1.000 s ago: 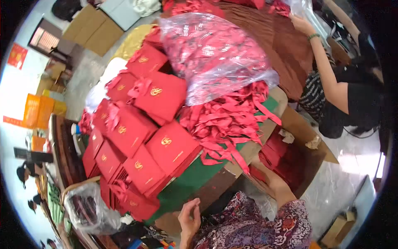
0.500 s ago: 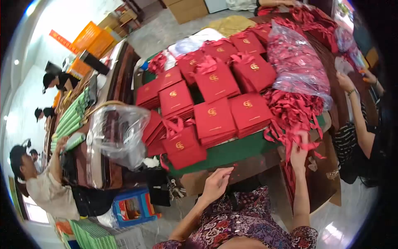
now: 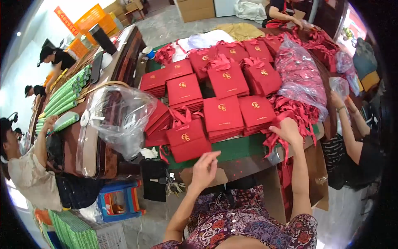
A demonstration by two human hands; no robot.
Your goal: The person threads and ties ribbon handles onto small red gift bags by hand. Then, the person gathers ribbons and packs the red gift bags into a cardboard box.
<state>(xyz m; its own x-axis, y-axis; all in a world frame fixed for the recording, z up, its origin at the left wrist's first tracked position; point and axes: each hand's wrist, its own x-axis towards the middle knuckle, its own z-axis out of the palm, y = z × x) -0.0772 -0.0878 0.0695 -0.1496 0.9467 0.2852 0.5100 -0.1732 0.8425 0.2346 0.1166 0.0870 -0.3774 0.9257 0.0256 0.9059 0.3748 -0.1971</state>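
My left hand [image 3: 204, 169] hovers at the near table edge, fingers apart and holding nothing. Just beyond it lies a red paper bag [image 3: 188, 143] with a gold emblem and ribbon handles. My right hand [image 3: 288, 132] is over a heap of red ribbons [image 3: 296, 110] spilling from a clear plastic sack [image 3: 300, 68]. Its thumb stretches left, apart from the fingers, whose tips are partly lost among the ribbons. Left of that hand is a stack of red bags [image 3: 256, 114], with another stack [image 3: 224, 116] beside it.
A crumpled clear plastic bag [image 3: 124, 120] rests on the left table edge. Keys [image 3: 176, 184] hang below the table, near a blue stool [image 3: 118, 203]. An open cardboard box [image 3: 313, 178] stands below my right arm. Other people work at left, right and far end.
My right hand has moved up and left over the ribbons, and its thumb now points left. My left hand has shifted slightly left toward the nearest red bag. The camera view has turned a little.
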